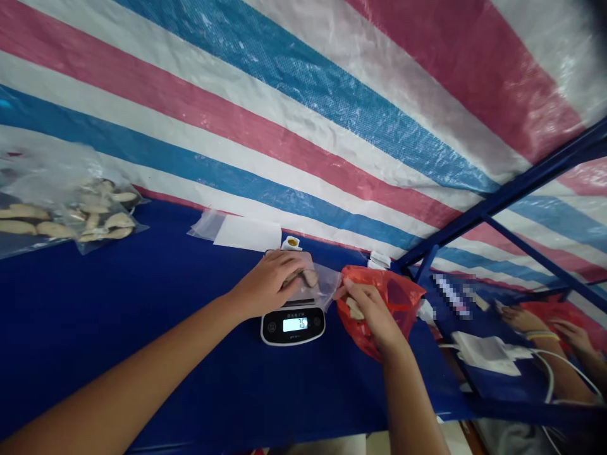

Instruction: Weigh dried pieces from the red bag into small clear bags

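Observation:
A small kitchen scale (293, 340) with a lit display stands on the blue table. On its pan lies a clear plastic bag (327, 284) with brownish, lumpy pieces (310, 277) in it. My left hand (270, 281) rests over the pan, its fingers curled round the bag and its contents; the fingertips are partly hidden. To the right sits an open red plastic bag (396, 294) with pale pieces (354, 309) inside. Over its left rim is my right hand (370, 306), fingers closed near the clear bag's edge. What they hold is unclear.
Clear bags of pale, elongated pieces (95, 221) lie at far left. Behind the scale are white paper (247, 232) and a small container (291, 242). A blue metal frame (474, 221) stands right; beyond it another person's hands (521, 319) are near a white power strip (488, 354).

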Tool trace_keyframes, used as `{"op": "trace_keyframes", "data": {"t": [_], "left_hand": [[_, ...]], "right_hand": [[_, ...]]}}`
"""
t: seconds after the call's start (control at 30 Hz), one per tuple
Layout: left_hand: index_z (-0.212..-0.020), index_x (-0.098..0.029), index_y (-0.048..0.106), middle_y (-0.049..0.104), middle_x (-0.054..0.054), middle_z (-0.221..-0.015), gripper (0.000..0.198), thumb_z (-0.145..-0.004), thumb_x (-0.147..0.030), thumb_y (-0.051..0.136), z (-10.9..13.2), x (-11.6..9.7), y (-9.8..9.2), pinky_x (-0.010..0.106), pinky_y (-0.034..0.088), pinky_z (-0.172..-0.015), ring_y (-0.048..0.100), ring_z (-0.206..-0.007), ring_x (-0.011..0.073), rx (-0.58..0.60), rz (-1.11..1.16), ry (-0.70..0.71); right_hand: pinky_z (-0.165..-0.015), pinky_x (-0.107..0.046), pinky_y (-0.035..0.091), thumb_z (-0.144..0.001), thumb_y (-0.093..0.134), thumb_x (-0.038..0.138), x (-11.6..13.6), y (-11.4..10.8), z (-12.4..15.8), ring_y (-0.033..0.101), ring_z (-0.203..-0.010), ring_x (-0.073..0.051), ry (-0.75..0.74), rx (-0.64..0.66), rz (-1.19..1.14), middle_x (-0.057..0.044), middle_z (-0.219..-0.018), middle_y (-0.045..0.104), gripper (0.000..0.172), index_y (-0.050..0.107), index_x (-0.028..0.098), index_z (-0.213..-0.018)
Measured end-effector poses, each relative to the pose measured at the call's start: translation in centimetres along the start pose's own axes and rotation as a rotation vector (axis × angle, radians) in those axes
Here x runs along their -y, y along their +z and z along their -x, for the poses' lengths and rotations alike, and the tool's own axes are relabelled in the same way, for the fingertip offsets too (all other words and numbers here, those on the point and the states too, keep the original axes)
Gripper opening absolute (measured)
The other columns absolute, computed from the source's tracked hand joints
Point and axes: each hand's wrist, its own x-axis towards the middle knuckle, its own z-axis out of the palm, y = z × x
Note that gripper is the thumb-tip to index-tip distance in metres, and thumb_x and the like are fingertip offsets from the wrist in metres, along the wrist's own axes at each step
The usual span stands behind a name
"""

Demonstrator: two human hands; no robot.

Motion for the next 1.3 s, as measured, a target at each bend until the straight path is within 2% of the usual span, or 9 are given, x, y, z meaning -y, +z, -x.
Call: {"op": "trace_keyframes", "data": {"t": [0.1, 0.23, 0.33, 0.5, 0.8, 0.97, 1.1, 1.2, 1.3], "left_hand": [[-0.121, -0.025, 0.057, 0.062, 0.009, -0.133, 0.028, -0.094, -0.022, 0.053, 0.2, -0.1, 0.1, 0.053, 0.047, -0.107, 0.053, -0.129, 0.0280, 0.001, -0.002, -0.014], [-0.112, -0.023, 0.058, 0.064, 0.009, -0.119, 0.020, -0.093, -0.018, 0.051, 0.4, -0.1, 0.0, 0.048, 0.051, -0.100, 0.056, -0.121, 0.0267, 0.017, 0.054, -0.051], [-0.104, -0.023, 0.055, 0.065, 0.006, -0.108, 0.014, -0.094, -0.018, 0.049, 0.4, -0.1, 0.3, 0.052, 0.045, -0.108, 0.060, -0.113, 0.0232, 0.041, 0.099, -0.050], [-0.099, -0.024, 0.051, 0.063, -0.001, -0.096, 0.011, -0.092, -0.016, 0.049, 0.1, -0.2, 0.6, 0.063, 0.017, -0.124, 0.063, -0.102, 0.0182, 0.072, 0.120, -0.064], [-0.110, -0.027, 0.051, 0.068, -0.003, -0.101, 0.022, -0.091, -0.018, 0.054, 0.0, -0.1, 0.9, 0.060, 0.007, -0.127, 0.067, -0.100, 0.0157, 0.064, 0.138, -0.108], [-0.112, -0.026, 0.053, 0.069, -0.001, -0.103, 0.020, -0.093, -0.020, 0.053, 0.2, 0.4, 0.8, 0.062, 0.011, -0.126, 0.066, -0.103, 0.0169, 0.050, 0.098, -0.112], [-0.122, -0.026, 0.051, 0.064, 0.006, -0.127, 0.028, -0.094, -0.023, 0.054, 0.3, 0.0, 0.1, 0.064, 0.016, -0.125, 0.059, -0.123, 0.0220, -0.055, 0.071, -0.079], [-0.115, -0.025, 0.052, 0.066, 0.005, -0.121, 0.021, -0.095, -0.022, 0.053, 0.3, -1.2, -0.8, 0.057, 0.023, -0.124, 0.058, -0.122, 0.0208, -0.200, 0.067, -0.023], [-0.104, -0.023, 0.055, 0.068, 0.003, -0.103, 0.011, -0.094, -0.019, 0.052, 0.5, -2.9, -1.3, 0.049, 0.038, -0.113, 0.061, -0.105, 0.0194, -0.265, 0.064, 0.042]], "right_hand": [[-0.042, -0.022, 0.027, -0.077, 0.072, 0.046, -0.4, 1.2, -1.0, 0.036, -0.042, -0.009, -0.027, 0.047, -0.002, 0.006, -0.049, 0.043, 0.031, 0.074, 0.015, -0.083], [-0.038, -0.022, 0.026, -0.075, 0.068, 0.037, -1.5, 2.0, -1.5, 0.034, -0.037, -0.009, -0.019, 0.097, -0.055, 0.009, -0.047, 0.043, 0.036, 0.076, 0.016, -0.103], [-0.040, -0.022, 0.028, -0.077, 0.067, 0.038, -1.8, 2.2, -1.4, 0.038, -0.038, -0.009, -0.090, 0.047, 0.023, 0.007, -0.047, 0.047, 0.034, 0.078, 0.013, -0.097], [-0.045, -0.021, 0.027, -0.079, 0.066, 0.037, -1.6, 3.2, -1.7, 0.041, -0.046, -0.009, -0.177, 0.022, 0.158, 0.002, -0.056, 0.057, 0.028, 0.078, 0.013, -0.088], [-0.045, -0.024, 0.029, -0.068, 0.070, 0.040, -1.3, 3.8, -1.8, 0.042, -0.047, -0.011, -0.127, -0.174, 0.166, 0.001, -0.050, 0.053, 0.026, 0.070, 0.016, -0.059], [-0.048, -0.026, 0.035, -0.065, 0.072, 0.049, 0.1, 1.2, -0.1, 0.047, -0.048, -0.014, -0.033, -0.316, 0.193, -0.001, -0.051, 0.057, 0.032, 0.073, 0.017, -0.061], [-0.050, -0.027, 0.035, -0.067, 0.070, 0.054, 0.0, -2.9, 4.5, 0.049, -0.049, -0.016, 0.063, -0.426, 0.340, -0.001, -0.052, 0.058, 0.036, 0.072, 0.019, -0.060], [-0.049, -0.029, 0.034, -0.066, 0.067, 0.060, -1.2, -6.0, 7.9, 0.049, -0.046, -0.017, 0.259, -0.304, 0.423, -0.001, -0.049, 0.056, 0.040, 0.070, 0.020, -0.058], [-0.053, -0.032, 0.037, -0.063, 0.062, 0.060, -2.2, -8.4, 8.4, 0.056, -0.053, -0.022, 0.327, -0.294, 0.553, -0.004, -0.052, 0.060, 0.041, 0.070, 0.021, -0.056]]}}
